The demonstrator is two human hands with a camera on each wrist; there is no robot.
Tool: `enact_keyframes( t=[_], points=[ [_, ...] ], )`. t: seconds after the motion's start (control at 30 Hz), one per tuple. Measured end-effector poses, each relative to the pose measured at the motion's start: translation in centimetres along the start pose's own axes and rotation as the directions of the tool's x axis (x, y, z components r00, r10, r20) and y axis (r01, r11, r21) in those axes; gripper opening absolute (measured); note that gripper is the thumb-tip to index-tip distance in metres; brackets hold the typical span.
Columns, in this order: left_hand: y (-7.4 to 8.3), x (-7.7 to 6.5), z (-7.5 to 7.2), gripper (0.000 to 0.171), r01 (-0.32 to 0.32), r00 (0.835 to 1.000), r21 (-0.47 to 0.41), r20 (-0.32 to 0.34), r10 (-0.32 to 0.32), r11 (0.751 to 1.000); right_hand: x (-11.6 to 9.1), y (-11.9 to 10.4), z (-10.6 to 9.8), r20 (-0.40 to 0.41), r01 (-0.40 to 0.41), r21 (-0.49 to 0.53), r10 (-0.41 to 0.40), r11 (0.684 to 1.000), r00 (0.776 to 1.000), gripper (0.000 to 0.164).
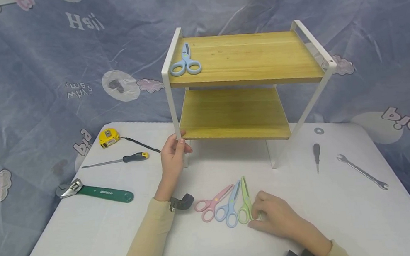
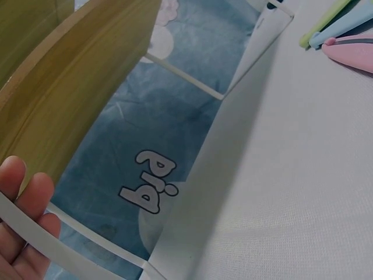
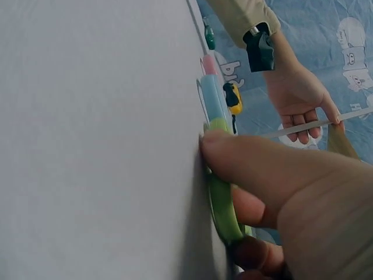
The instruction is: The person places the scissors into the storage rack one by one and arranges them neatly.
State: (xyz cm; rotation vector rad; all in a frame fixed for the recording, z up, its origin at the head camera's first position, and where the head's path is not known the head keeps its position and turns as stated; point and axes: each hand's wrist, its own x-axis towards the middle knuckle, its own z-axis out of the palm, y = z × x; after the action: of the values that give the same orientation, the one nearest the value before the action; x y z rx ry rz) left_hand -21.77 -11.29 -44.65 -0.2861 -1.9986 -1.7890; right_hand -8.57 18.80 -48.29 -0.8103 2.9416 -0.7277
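The green scissors [image 1: 245, 194] lie on the table [image 1: 218, 251], low and just right of centre in the head view, blades pointing up the frame. The right hand [image 1: 276, 216] has its fingers bent in and pinches their right-hand handle loop; in the right wrist view the thumb lies on the near side of the loop, with fingers on the far side. Just left of them in the head view are the blue scissors [image 1: 229, 205], then the pink scissors [image 1: 213, 204], their blades tilted toward the upper right.

The left hand [image 1: 172, 158], at the centre left, is closed round the left front leg of the shelf [image 1: 253, 56], near its lower board. The shelf has two wooden boards in a white frame and fills the upper middle and right. A second pair of blue scissors [image 1: 185, 61] lies at the left end of its top board.

At the left of the frame are a yellow tape measure [image 1: 108, 137], a long screwdriver [image 1: 123, 158] below it, and a green-handled wrench [image 1: 101, 193] lowest. At the right are a grey ring [image 1: 319, 131], a small screwdriver [image 1: 316, 156] and a spanner [image 1: 362, 172]. A patterned blue-grey cloth [image 1: 28, 88] hangs behind the table.
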Motion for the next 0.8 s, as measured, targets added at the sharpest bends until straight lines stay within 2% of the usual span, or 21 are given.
enact_keyframes(
  t=[0.23,0.37,0.8],
  points=[
    [-0.3,0.1,0.0,0.027,-0.039,0.999,-0.020,0.009,0.039,0.999,0.0,0.5,-0.8,0.097,0.046,0.040,-0.050,0.998,0.994,0.024],
    [-0.4,0.1,0.0,0.027,-0.039,0.999,-0.015,0.009,0.039,0.999,0.0,0.5,-1.2,0.142,0.037,0.064,-0.046,0.997,0.989,0.022],
    [-0.1,0.0,-0.1,0.025,-0.033,0.999,-0.017,-0.004,0.033,0.999,0.1,0.3,-1.6,0.177,0.007,0.103,-0.026,0.995,0.984,0.025]
  ],
)
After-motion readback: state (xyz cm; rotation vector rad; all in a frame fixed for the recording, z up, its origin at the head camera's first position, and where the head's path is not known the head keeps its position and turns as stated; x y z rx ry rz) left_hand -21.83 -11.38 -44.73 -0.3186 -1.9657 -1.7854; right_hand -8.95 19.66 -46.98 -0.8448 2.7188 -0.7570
